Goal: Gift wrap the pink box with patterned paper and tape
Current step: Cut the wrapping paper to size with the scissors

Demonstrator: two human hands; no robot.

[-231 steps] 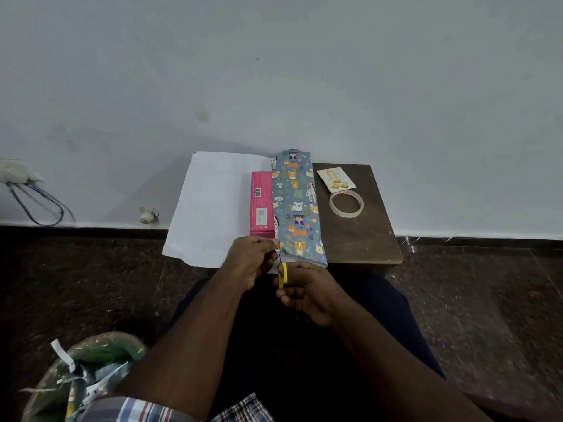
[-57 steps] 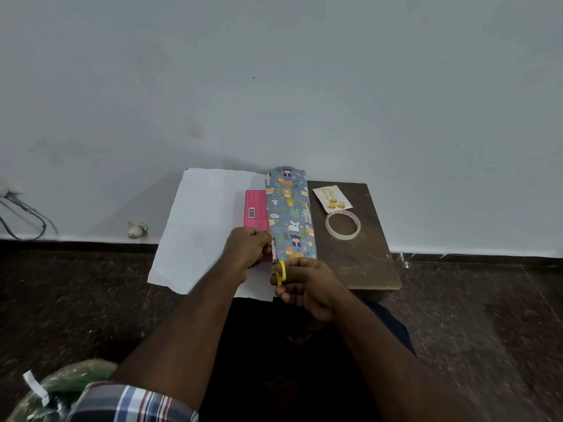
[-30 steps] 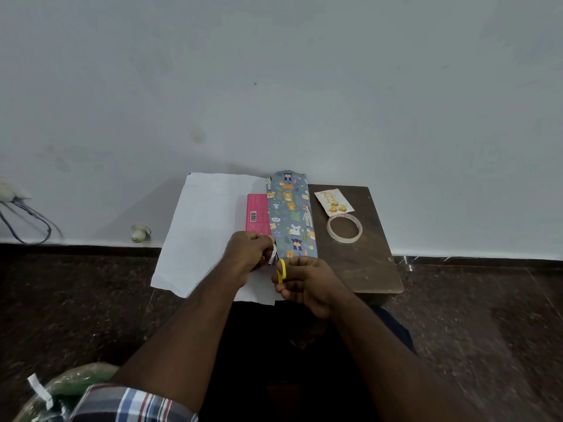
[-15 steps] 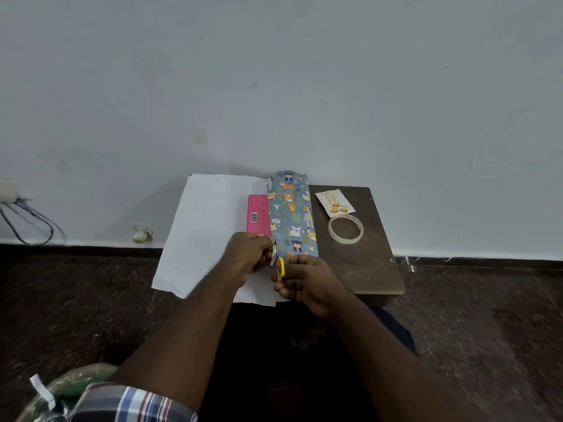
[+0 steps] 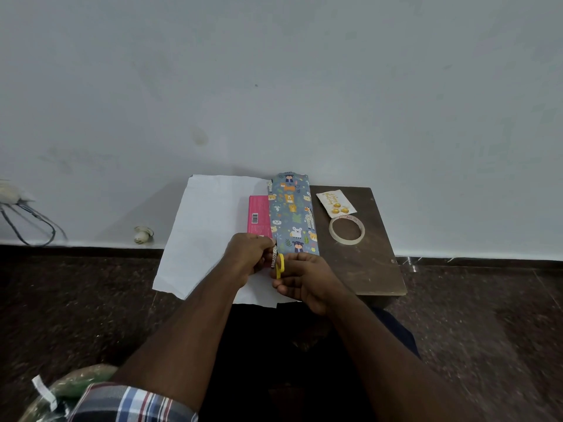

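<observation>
Barcode label on pink box [image 5: 257,217]; print too small to read.

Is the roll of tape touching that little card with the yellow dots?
Apart. The head view shows a thin strip of brown table between the tape roll and the card.

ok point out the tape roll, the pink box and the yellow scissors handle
tape roll [image 5: 332,236]: head view, on the ring's left rim.
pink box [image 5: 258,205]: head view, on the uncovered pink strip above the barcode.
yellow scissors handle [image 5: 280,264]: head view, on the yellow loop between the two hands.
</observation>
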